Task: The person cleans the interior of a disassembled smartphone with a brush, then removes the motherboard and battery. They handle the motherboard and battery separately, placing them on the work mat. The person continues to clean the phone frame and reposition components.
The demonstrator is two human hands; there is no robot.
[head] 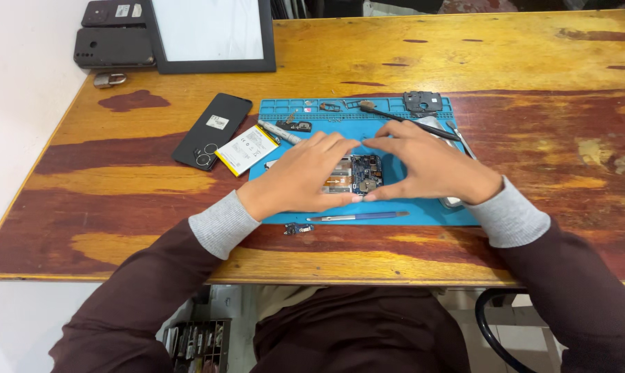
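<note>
Opened phone (357,174) mid-teardown on blue mat (423,211), both hands on it.

Done, by the look of it: back cover (212,130) is off and lies at 9 o'clock of the mat, battery (247,149) beside it, a small camera frame (423,102) at 1 o'clock, a small board (298,228) off the mat's near edge at 7 o'clock. Left: the main board is in the frame, exposed at mat centre. Left hand (295,181) and right hand (430,169) cup the phone from either side, fingertips meeting over its top edge; fingers bent and pressing or gripping, which one I cannot tell. A blue-handled tool (357,217) lies at 6 o'clock, a brush (405,119) at 12. Palms hide most of the phone; the small parts in the mat's trays are too small to identify.
</note>
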